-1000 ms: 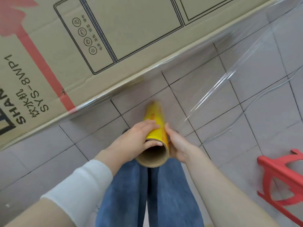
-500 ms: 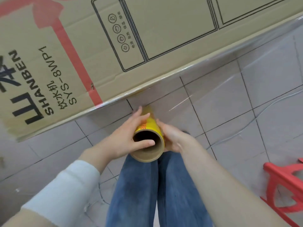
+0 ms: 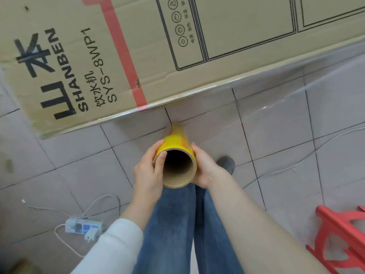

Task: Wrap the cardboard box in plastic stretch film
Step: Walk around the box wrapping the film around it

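I'm watching the yellow film roll being held dead centre: left hand curling round it at 9 o'clock with the thumb on the rim, right hand cupping it at 3 o'clock. The cardboard box is lying at 12 o'clock, with clear film stretching along its lower edge toward 2 o'clock

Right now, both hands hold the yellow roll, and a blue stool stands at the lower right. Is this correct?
No, the stool is red, not blue; the head view shows it at the lower right. The rest is correct: the left hand and the right hand both hold the yellow roll.
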`<state>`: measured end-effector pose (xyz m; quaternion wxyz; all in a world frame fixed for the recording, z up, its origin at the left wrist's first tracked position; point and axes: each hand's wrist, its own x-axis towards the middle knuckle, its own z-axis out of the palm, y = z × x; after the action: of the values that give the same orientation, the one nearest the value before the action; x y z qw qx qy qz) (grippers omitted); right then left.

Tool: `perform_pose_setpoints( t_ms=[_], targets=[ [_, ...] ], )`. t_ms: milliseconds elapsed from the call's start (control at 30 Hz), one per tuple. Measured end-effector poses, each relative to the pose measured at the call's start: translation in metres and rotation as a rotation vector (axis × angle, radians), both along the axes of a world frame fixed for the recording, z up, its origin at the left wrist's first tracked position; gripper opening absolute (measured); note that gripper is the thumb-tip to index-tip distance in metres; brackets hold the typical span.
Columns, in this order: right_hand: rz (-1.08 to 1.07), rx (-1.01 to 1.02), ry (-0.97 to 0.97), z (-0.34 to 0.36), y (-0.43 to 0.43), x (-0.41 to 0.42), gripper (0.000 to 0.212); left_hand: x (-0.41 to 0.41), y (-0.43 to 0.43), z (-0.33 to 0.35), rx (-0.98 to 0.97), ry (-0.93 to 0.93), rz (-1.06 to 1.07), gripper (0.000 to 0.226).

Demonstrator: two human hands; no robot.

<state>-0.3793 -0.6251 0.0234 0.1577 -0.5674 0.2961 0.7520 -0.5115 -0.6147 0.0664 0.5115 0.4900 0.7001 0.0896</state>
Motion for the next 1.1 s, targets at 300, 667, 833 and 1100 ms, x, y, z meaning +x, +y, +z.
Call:
perform_pose_setpoints(
  t_ms=[300,667,833,1100],
  targets=[
    [0.054,0.088,0.001,-0.014,0.025,-0.030,0.038,-0.039,0.017,-0.014,0.099,0.093,0.106,0.034],
    [0.046,0.300,0.032,-0.042,0.045,-0.036,0.035,-0.046,0.041,-0.040,0.209,0.131,0.052,0.041],
    [0.119,0.451,0.102,-0.048,0.051,-0.023,0.024,-0.045,0.054,-0.051,0.261,0.249,0.026,0.050],
    [0.491,0.626,0.173,-0.068,0.052,-0.007,0.045,-0.042,0.044,-0.050,0.778,0.603,-0.004,0.043]
  ],
)
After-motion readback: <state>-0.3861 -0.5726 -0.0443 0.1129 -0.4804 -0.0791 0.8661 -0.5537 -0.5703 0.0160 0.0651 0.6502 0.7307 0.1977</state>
